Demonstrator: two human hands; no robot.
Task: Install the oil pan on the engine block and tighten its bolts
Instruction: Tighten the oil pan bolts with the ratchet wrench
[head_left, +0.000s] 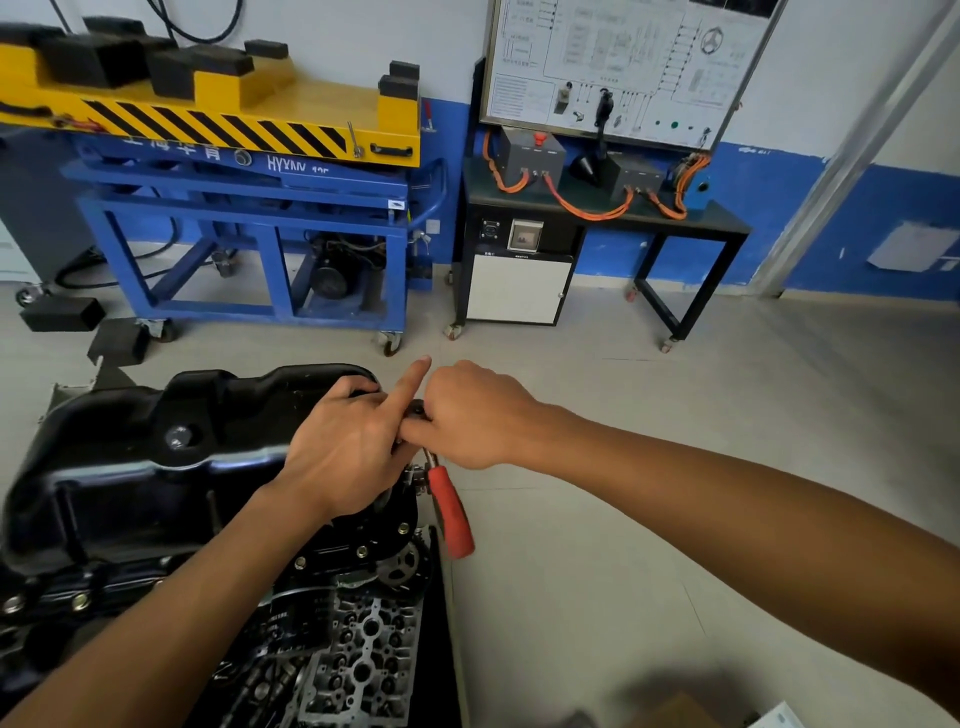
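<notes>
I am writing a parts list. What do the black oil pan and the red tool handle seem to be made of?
Oil pan: probably pressed metal with glossy black paint; light glints along its formed ridges. Red tool handle: likely plastic or rubber, matt and evenly coloured; which, I cannot tell.

Far left you see a blue cart (244, 205) carrying a yellow platform (311, 104); far right, a black bench (722, 218) with orange cables (584, 210) and a wiring board (623, 62).

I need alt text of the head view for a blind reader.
Two bare hands meet at the edge of a black oil pan on an engine block; the right hand grips a red-handled tool, the left hand rests on the pan.
</notes>
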